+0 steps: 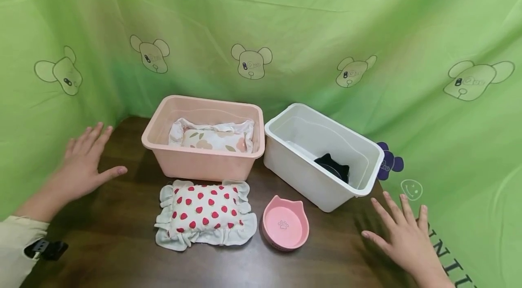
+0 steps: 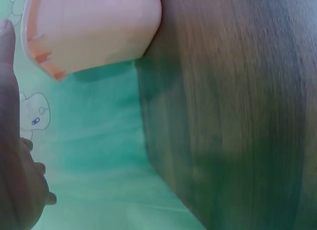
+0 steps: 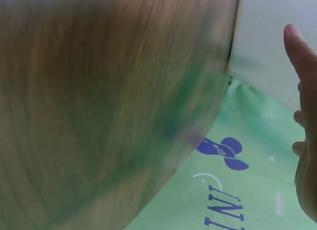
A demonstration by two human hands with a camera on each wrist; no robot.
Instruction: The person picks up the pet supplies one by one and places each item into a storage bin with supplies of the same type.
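I see the left hand (image 1: 83,166), fingers spread, left of the pink bin (image 1: 204,165), and the right hand (image 1: 404,239), fingers splayed, near-right of the white bin (image 1: 302,175). Between the hands, nearer than both bins, the strawberry-print pillow (image 1: 205,208) lies left of the pink cat-eared bowl (image 1: 285,231).
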